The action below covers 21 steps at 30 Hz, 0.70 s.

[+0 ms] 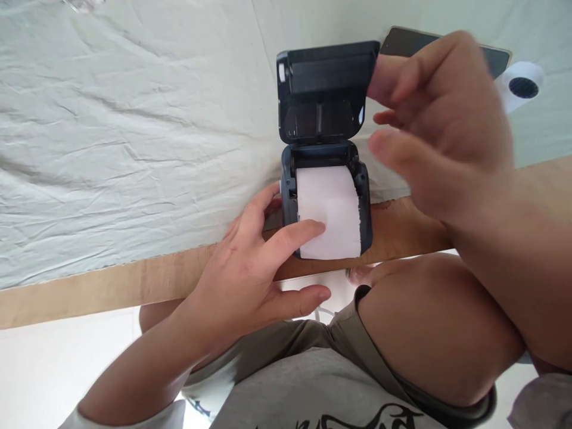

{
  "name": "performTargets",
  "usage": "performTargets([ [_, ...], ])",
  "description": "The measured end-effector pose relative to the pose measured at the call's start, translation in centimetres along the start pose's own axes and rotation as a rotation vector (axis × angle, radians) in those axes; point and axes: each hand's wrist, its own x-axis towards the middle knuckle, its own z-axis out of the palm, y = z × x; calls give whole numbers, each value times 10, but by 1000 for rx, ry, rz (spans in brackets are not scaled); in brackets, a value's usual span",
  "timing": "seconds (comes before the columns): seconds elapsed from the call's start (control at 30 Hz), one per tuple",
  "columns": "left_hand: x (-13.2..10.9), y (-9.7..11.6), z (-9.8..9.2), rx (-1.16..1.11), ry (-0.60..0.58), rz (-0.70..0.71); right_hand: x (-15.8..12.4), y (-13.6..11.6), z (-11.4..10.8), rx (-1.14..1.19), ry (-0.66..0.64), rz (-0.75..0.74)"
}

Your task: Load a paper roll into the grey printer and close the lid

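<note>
A small dark portable receipt printer (366, 208) rests at the wooden table edge with its lid (328, 74) raised. Inside lies a roll of white paper (333, 196), its loose end hanging over the front. My left hand (250, 256) holds the printer's left side. One of its fingers lies on the paper, and the thumb sticks out apart, below the printer. At the lid's right edge, my right hand (451, 119) grips with bent fingers, slightly blurred. Its thumb is away from the lid, and some fingertips are hidden behind the lid.
Behind my right hand lies a dark phone-like slab (411, 40), partly covered. Beside it stands a white paper roll (534, 74) with a dark core. A wrinkled pale cloth (134, 149) covers the table up to a bare wooden edge (156, 277). My legs are below.
</note>
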Motion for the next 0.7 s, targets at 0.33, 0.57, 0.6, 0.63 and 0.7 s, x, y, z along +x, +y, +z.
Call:
performTargets([
  [0.33,-1,2,8,1,94,-5,-6,8,1,154,-159,92],
  [0.57,-1,1,7,-36,106,-91,-5,13,-1,158,-307,96],
  [0.6,0,1,6,-26,81,-100,-4,14,-2,178,-324,98],
  [0.63,0,2,4,-17,47,-105,-2,15,-3,200,-343,107],
  [0.7,2,2,0,0,-5,-119,3,18,-7,222,-391,142],
])
